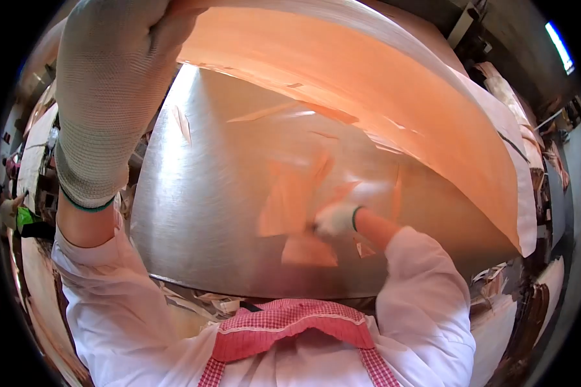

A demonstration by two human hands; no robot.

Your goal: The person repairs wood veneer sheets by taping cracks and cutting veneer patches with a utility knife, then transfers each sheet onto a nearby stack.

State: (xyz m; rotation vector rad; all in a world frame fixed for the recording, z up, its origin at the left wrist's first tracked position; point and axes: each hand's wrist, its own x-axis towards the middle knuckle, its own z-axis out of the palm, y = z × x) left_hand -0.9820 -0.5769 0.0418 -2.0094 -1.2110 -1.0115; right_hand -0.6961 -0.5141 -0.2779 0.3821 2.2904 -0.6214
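Note:
My left hand [126, 39], in a white knit glove, is raised at the upper left. Its fingers are closed on the edge of a large, thin orange-tan wood veneer sheet [342, 68], which curves up and away from the metal tabletop [174, 213]. The fingertips are partly cut off by the frame. Low over the metal, my gloved right hand [337, 219] is smeared by motion. Around its fingers lie torn veneer pieces [284, 206], also blurred. Whether the fingers grip any of them cannot be made out.
Thin veneer slivers [265, 114] are scattered on the metal under the lifted sheet. Stacks of veneer [497, 329] stand at the right, with more at the left. A person [13, 209] is at the far left. Scraps [206, 303] hang by the near edge.

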